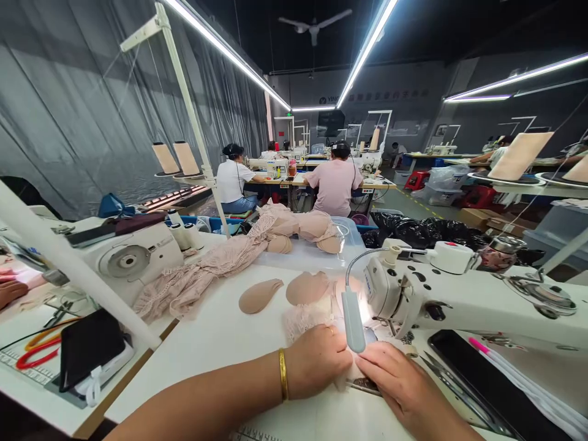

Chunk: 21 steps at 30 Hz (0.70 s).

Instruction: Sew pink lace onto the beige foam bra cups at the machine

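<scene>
My left hand (316,360), with a gold bracelet at the wrist, is closed on pale pink lace fabric (298,321) in front of the sewing machine (390,288). My right hand (397,376) is at the fabric's near edge, its fingers pressed together at the cloth; their tips are partly hidden. A grey gooseneck lamp (353,321) hangs over the hands and covers part of the cloth and the needle area. Beyond the left hand lie a beige bra cup (260,296) and a paired cup piece (307,288), the latter joining the lace.
Scissors (452,386) and a black phone (478,380) lie right of my right hand. More beige lace pieces (206,269) trail from a clear plastic bin (353,236). A thread stand pole (190,104) rises at left. Co-workers sit at machines ahead; another person's hand (11,293) is far left.
</scene>
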Each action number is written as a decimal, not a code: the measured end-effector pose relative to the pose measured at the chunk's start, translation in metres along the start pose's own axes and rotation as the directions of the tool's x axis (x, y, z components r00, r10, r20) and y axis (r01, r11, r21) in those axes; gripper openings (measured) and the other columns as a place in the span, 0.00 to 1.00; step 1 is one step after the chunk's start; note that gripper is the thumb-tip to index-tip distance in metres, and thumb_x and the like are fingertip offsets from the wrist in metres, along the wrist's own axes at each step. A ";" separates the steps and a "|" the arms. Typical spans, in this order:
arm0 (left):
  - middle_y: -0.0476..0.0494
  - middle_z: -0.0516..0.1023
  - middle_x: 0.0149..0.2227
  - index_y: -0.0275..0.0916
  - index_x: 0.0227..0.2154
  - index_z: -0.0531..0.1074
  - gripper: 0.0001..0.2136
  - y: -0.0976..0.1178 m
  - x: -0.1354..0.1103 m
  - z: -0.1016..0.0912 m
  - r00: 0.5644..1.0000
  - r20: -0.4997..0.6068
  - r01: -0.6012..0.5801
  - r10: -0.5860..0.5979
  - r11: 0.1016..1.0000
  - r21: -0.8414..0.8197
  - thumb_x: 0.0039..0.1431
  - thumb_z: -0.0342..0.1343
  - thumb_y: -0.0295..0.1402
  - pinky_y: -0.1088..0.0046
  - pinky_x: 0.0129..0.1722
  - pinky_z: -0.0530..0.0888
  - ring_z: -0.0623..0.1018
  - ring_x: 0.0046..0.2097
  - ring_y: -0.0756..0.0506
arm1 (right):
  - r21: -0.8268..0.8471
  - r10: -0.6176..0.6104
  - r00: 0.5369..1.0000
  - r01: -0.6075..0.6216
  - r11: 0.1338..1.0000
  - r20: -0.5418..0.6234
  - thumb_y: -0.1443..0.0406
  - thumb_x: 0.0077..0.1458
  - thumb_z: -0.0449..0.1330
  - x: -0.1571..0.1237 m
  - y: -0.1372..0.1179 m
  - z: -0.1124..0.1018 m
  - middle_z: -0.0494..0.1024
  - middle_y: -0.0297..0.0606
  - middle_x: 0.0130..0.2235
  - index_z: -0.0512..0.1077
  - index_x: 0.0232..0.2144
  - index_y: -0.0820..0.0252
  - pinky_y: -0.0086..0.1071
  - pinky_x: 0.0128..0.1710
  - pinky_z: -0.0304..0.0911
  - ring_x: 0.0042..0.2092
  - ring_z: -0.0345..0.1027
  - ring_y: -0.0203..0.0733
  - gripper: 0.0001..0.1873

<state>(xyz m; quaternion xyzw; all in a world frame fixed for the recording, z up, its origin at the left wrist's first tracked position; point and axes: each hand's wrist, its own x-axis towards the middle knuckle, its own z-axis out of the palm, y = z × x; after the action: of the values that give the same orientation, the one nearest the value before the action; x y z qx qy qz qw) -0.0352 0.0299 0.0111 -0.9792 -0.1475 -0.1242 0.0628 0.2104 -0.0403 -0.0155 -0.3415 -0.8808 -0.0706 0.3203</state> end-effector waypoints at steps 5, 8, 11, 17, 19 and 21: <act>0.46 0.73 0.35 0.39 0.28 0.65 0.08 0.005 -0.009 0.009 0.999 -0.029 0.030 -0.030 1.000 0.003 0.59 0.58 0.26 0.66 0.35 0.65 0.69 0.35 0.46 | 0.012 0.036 0.990 -0.038 0.999 0.135 0.75 0.64 0.54 -0.010 0.005 -0.006 0.83 0.42 0.49 0.75 0.58 0.52 0.31 0.42 0.78 0.49 0.79 0.44 0.25; 0.46 0.73 0.35 0.39 0.30 0.66 0.06 0.006 -0.009 0.007 0.999 -0.037 0.033 -0.033 0.999 -0.001 0.58 0.58 0.26 0.65 0.36 0.66 0.69 0.35 0.45 | 0.030 0.066 0.982 -0.073 0.997 0.176 0.75 0.65 0.53 -0.009 0.005 -0.008 0.82 0.41 0.48 0.74 0.58 0.51 0.31 0.40 0.77 0.45 0.79 0.43 0.24; 0.45 0.72 0.35 0.38 0.32 0.68 0.04 0.007 -0.008 0.005 0.998 -0.043 0.044 -0.044 0.999 0.001 0.60 0.57 0.26 0.65 0.37 0.66 0.69 0.36 0.45 | 0.045 0.068 0.981 -0.078 0.996 0.180 0.75 0.65 0.54 -0.008 0.005 -0.008 0.82 0.40 0.47 0.74 0.57 0.50 0.31 0.39 0.77 0.45 0.79 0.43 0.24; 0.46 0.72 0.34 0.38 0.29 0.66 0.07 0.009 -0.008 0.003 0.996 -0.082 0.049 -0.046 0.998 0.026 0.63 0.57 0.26 0.65 0.34 0.65 0.68 0.35 0.46 | 0.016 0.044 0.991 -0.046 0.999 0.130 0.74 0.64 0.55 -0.005 0.004 -0.008 0.84 0.40 0.48 0.75 0.57 0.51 0.32 0.41 0.78 0.46 0.80 0.44 0.24; 0.46 0.73 0.33 0.39 0.29 0.65 0.08 0.009 -0.008 0.004 0.997 -0.070 0.038 -0.035 0.999 0.032 0.64 0.57 0.26 0.64 0.35 0.65 0.69 0.35 0.46 | 0.001 0.018 0.998 -0.018 1.000 0.065 0.75 0.62 0.55 -0.001 0.002 -0.009 0.85 0.39 0.48 0.76 0.56 0.51 0.33 0.44 0.78 0.47 0.81 0.44 0.24; 0.46 0.75 0.34 0.39 0.30 0.65 0.08 0.008 -0.007 0.006 0.998 -0.056 0.035 -0.033 0.999 0.030 0.64 0.57 0.26 0.64 0.36 0.65 0.71 0.36 0.46 | -0.007 -0.009 1.000 0.009 1.000 0.009 0.76 0.61 0.54 0.004 -0.001 -0.011 0.86 0.38 0.48 0.76 0.56 0.52 0.32 0.45 0.78 0.49 0.82 0.44 0.25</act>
<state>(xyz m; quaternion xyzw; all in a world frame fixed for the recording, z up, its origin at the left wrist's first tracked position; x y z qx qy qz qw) -0.0380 0.0216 0.0033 -0.9717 -0.1643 -0.1499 0.0800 0.2128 -0.0426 -0.0041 -0.3388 -0.8836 -0.0734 0.3147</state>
